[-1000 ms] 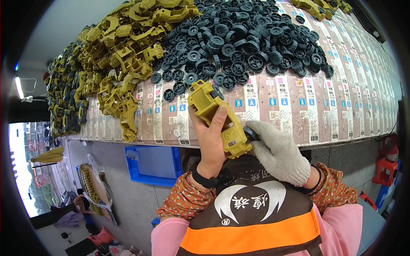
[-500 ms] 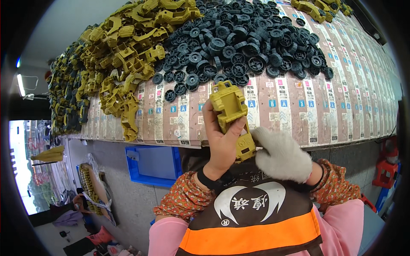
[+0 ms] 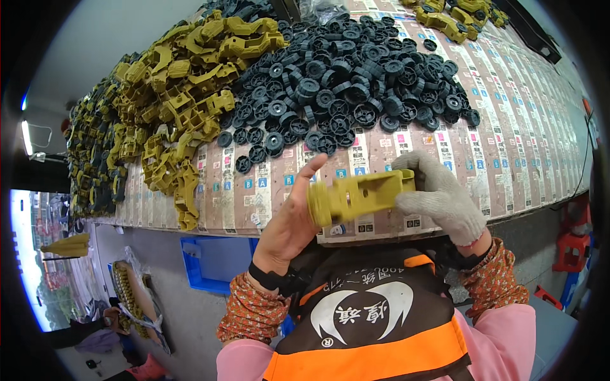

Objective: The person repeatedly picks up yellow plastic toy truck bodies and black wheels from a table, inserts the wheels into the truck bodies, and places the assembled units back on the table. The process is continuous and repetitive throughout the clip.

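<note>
A yellow plastic toy car body, hollow with a rectangular opening, is held sideways above the table's near edge. My right hand, in a whitish work glove, grips its right end between thumb and fingers. At the other end is my bare left hand, its palm against or close beside the body. One of its fingers stretches upward and away from the plastic; its other fingers are mostly hidden. Beyond the hands lies a large heap of dark toy wheels, and a tall pile of similar yellow bodies stands to its left.
The table is covered with printed cardboard strips. Yellow bodies with dark wheels lie at the far right. Mixed yellow and dark parts fill the far left. Below the table are a blue bin and a red plastic stool.
The toy car body has turned from upright to sideways. My right hand has moved up and taken its right end, while my left hand has loosened its grip and shifted left.
</note>
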The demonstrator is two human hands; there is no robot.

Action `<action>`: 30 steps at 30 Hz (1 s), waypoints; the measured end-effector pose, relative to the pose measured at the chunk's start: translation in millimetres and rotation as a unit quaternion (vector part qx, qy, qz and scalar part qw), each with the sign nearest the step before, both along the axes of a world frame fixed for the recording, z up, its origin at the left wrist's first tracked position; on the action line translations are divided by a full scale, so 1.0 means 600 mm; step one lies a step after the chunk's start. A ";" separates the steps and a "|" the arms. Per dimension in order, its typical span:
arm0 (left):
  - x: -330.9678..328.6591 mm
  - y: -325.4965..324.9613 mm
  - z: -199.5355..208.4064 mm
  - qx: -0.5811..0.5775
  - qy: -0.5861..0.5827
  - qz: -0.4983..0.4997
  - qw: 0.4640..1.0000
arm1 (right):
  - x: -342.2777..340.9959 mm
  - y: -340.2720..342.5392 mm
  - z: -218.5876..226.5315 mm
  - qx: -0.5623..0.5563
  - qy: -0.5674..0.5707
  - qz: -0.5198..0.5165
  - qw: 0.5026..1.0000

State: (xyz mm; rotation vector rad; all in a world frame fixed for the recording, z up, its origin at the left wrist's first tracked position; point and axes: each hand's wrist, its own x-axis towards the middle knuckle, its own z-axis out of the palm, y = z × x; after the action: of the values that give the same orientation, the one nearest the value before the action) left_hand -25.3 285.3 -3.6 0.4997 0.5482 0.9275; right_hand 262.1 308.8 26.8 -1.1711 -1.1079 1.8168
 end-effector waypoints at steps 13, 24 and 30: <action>0.034 0.005 -0.028 -0.011 0.092 0.143 0.985 | 0.222 0.151 -0.036 0.299 -0.615 -0.227 0.694; 0.095 -0.007 -0.016 -0.029 0.132 0.129 0.982 | 0.212 0.117 -0.041 0.238 -0.487 -0.116 0.832; 0.113 -0.012 -0.022 -0.014 0.128 0.081 0.988 | 0.048 0.004 0.011 0.124 -0.146 0.009 0.981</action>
State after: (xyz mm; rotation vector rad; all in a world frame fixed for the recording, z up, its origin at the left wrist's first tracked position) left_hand 42.7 278.0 -16.7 0.5587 0.8436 1.0151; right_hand 290.7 311.0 33.3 -1.3049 -1.4685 1.4978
